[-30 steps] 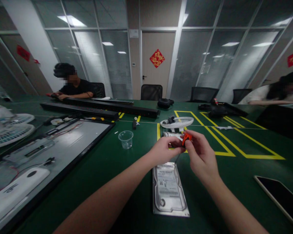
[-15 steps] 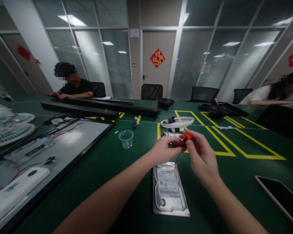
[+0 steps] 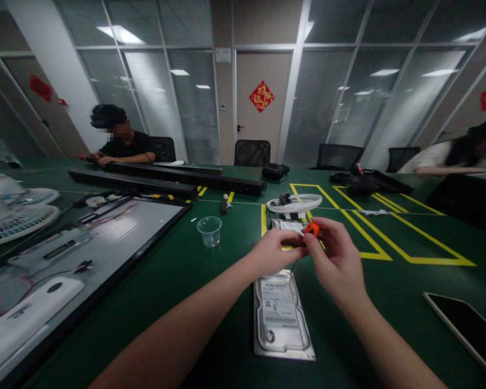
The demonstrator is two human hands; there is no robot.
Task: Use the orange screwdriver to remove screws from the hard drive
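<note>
My right hand [image 3: 337, 259] pinches a small orange-handled tool [image 3: 311, 229] at its top, with a thin dark shaft running down from it. My left hand [image 3: 273, 252] is closed beside it, fingertips meeting the right hand's at the tool; what it pinches is hidden. Both hands hover above a silver hard drive [image 3: 281, 316] lying flat on the green table [image 3: 210, 281]. A second silver drive [image 3: 287, 224] lies just beyond the hands.
A clear plastic cup [image 3: 209, 230] stands left of the hands. A white fan grille [image 3: 294, 203] sits behind. A large opened panel [image 3: 73, 248] fills the left. A dark phone [image 3: 465, 329] lies at right. Other people sit at the far left and right.
Both hands have shifted slightly, and the orange tool has turned a little between the fingers. The drives and cup have stayed put.
</note>
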